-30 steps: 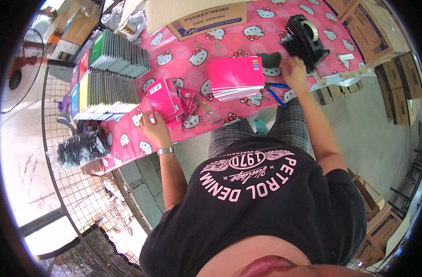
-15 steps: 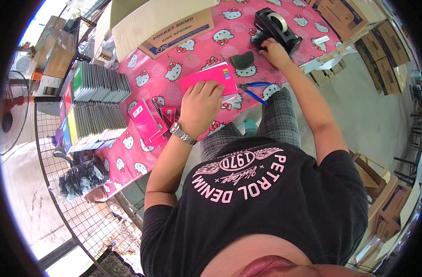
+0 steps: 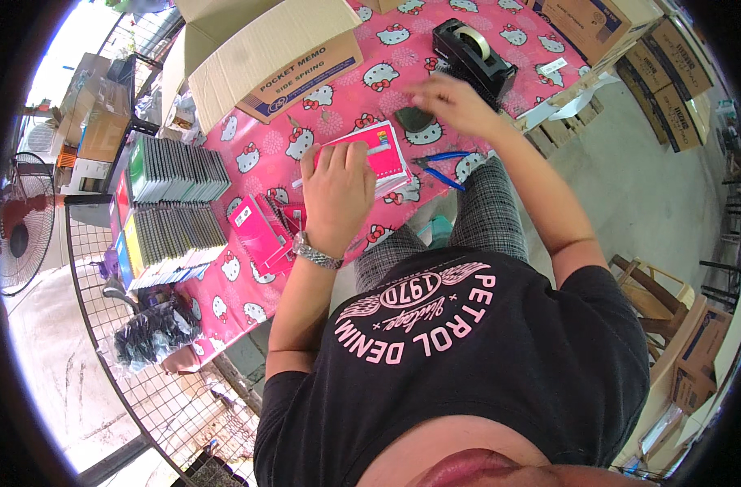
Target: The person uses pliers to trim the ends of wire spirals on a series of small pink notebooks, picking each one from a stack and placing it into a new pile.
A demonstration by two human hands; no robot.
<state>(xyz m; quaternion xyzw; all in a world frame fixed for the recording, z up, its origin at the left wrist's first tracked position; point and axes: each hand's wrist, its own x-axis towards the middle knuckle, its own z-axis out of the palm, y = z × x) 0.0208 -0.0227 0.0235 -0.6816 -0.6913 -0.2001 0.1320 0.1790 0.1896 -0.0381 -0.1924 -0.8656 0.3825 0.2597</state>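
A small stack of pink spiral notebooks (image 3: 393, 154) lies at the table's near middle. My left hand (image 3: 338, 191), with a metal watch at the wrist, is curled over its left part, fingers closed on it. A pale, shiny strip shows on the top cover beside my fingertips. Above a dark green rounded pad (image 3: 415, 120) hovers my right hand (image 3: 453, 105), smeared by motion, so whether its fingers hold anything cannot be told. Just beyond it stands a black tape dispenser (image 3: 488, 69) with a roll in it. Blue-handled nippers (image 3: 445, 169) rest to the right of the notebooks.
More pink notebooks (image 3: 261, 235) lie left of my left wrist. Rows of stacked spiral notebooks (image 3: 176, 227) line the table's left side. An open cardboard box (image 3: 301, 69) stands at the back. Closed cartons (image 3: 594, 28) are at the far right, and a fan (image 3: 21, 235) at far left.
My right hand has left the tape dispenser and moved left toward the notebooks. My left hand has shifted slightly left and down on the stack. The pale strip now shows on the cover.
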